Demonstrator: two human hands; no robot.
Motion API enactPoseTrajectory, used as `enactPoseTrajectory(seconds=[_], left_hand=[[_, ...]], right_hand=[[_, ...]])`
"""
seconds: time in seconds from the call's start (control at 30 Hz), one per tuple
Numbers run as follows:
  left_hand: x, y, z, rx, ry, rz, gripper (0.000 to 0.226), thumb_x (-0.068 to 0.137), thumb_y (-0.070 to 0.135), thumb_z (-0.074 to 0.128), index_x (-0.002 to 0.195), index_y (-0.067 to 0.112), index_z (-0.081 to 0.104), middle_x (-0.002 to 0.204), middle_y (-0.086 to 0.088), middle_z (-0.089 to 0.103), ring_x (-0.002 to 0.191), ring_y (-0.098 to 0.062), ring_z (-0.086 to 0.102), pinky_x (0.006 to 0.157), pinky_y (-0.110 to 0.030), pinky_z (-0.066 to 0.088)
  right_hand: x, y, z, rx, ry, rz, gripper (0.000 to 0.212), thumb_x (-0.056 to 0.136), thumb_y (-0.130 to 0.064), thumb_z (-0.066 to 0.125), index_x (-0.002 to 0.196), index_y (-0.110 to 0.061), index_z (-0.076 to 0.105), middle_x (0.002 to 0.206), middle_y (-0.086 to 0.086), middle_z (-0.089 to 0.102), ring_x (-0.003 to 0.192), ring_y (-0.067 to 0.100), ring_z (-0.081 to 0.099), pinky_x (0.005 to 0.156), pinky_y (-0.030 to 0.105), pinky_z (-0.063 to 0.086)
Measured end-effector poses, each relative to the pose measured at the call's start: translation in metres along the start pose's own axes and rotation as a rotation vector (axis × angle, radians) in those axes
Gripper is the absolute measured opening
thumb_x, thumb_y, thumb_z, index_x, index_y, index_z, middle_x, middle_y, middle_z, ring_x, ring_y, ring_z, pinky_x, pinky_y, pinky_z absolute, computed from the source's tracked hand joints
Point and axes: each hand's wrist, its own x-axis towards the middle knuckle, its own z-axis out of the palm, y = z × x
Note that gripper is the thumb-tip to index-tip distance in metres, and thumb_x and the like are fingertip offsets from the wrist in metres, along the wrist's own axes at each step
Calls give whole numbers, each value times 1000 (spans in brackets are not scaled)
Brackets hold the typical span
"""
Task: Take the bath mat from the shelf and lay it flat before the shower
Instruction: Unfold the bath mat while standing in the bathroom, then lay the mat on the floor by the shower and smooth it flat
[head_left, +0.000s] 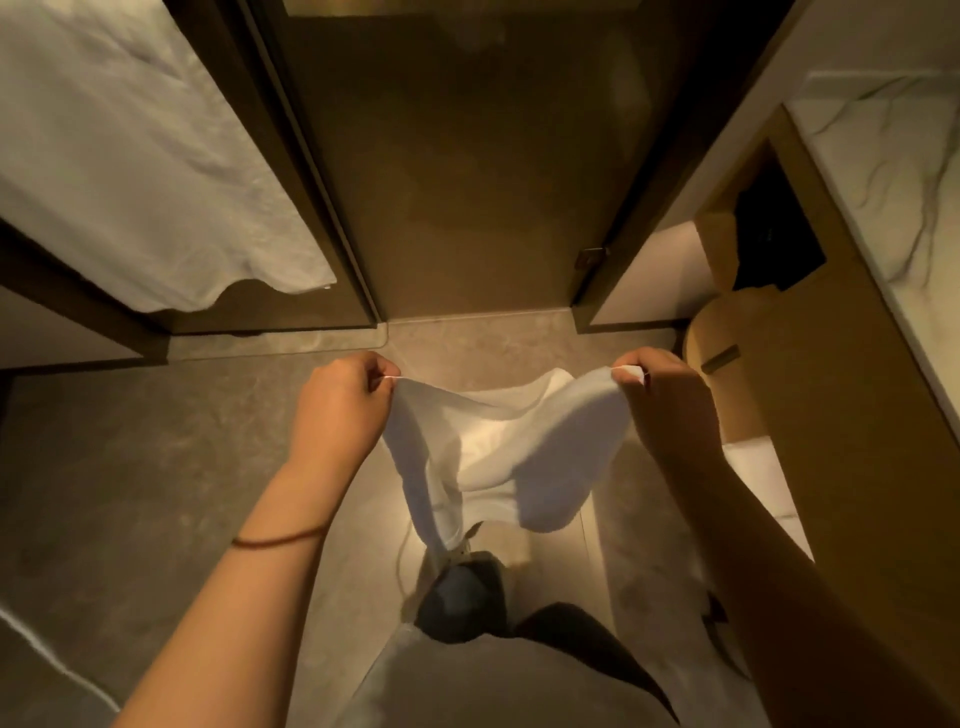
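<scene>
A white terry bath mat (498, 457) hangs in the air between my two hands, sagging in folds in the middle and trailing down toward my foot. My left hand (340, 405) pinches one top corner of it. My right hand (667, 402) pinches the other top corner. Both hands are held above the grey stone floor (130, 467), just short of the shower's glass door (457, 182), which stands straight ahead with its sill (478, 317) a little beyond my hands.
A white towel (135, 171) hangs at the left beside the dark door frame (311, 182). A wooden vanity with an open shelf (774, 244) and a marble top (904, 182) stands at the right. My dark shoe (462, 597) is below the mat.
</scene>
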Motion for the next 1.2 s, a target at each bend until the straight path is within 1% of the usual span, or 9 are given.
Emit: enactPoseTrajectory(seconds=[0.13, 0.47, 0.57, 0.63, 0.73, 0.87, 0.97, 1.07, 1.2], left_hand=[[52, -1, 4, 1, -28, 20, 13, 82, 10, 58, 82, 19, 68, 83, -4, 70, 82, -26, 63, 68, -32, 45], [183, 5, 40, 16, 175, 24, 13, 82, 10, 58, 88, 17, 67, 88, -6, 71, 83, -25, 64, 70, -30, 44], [207, 2, 76, 26, 228, 3, 12, 83, 11, 58, 87, 18, 67, 87, -6, 70, 81, -25, 63, 69, -30, 44], [223, -9, 112, 22, 252, -4, 12, 84, 11, 58, 88, 17, 67, 86, -7, 70, 80, -25, 63, 69, -32, 46], [245, -41, 182, 7, 268, -24, 13, 83, 9, 56, 88, 16, 66, 86, -8, 70, 79, -26, 63, 66, -30, 43], [266, -103, 297, -24, 218, -57, 13, 85, 6, 56, 90, 13, 66, 89, -10, 69, 82, -27, 63, 68, -32, 46], [272, -154, 386, -26, 166, -47, 14, 86, 7, 56, 90, 16, 65, 90, -6, 68, 83, -23, 62, 72, -35, 50], [278, -205, 464, 9, 134, -33, 13, 87, 13, 56, 93, 20, 65, 91, 0, 68, 84, -17, 61, 73, -35, 52], [294, -264, 544, 130, 72, 63, 13, 86, 16, 57, 94, 21, 66, 92, -2, 69, 81, -20, 62, 71, -34, 52]], right_hand=[[51, -5, 9, 94, -70, 137, 19, 92, -22, 49, 100, -13, 65, 93, 3, 64, 83, 14, 56, 74, 26, 42], [186, 40, 37, 141, -51, 39, 21, 93, -26, 50, 102, -14, 64, 95, 4, 65, 87, 22, 60, 74, 29, 43], [220, 71, 68, -7, -89, 25, 24, 95, -29, 48, 107, -14, 62, 104, 9, 65, 89, 18, 56, 81, 27, 36], [238, 97, 98, -86, -118, 50, 27, 95, -31, 48, 111, -14, 61, 109, 10, 63, 91, 18, 53, 84, 26, 35], [249, 145, 148, -4, -85, -43, 21, 94, -32, 49, 104, -19, 62, 102, 2, 63, 84, 10, 50, 73, 16, 33], [253, 217, 245, 33, -132, -126, 23, 93, -30, 50, 106, -16, 63, 105, 6, 63, 89, 16, 54, 79, 23, 37], [248, 273, 330, 70, -131, -56, 46, 90, -42, 41, 108, -5, 61, 104, 17, 61, 91, 26, 54, 81, 31, 39], [240, 328, 402, -33, -176, -134, 17, 93, -32, 50, 99, -22, 62, 91, -4, 59, 80, 12, 54, 72, 24, 37], [235, 381, 484, -129, -245, -197, 11, 92, -24, 53, 94, -21, 64, 87, -5, 58, 75, 11, 51, 67, 21, 34]])
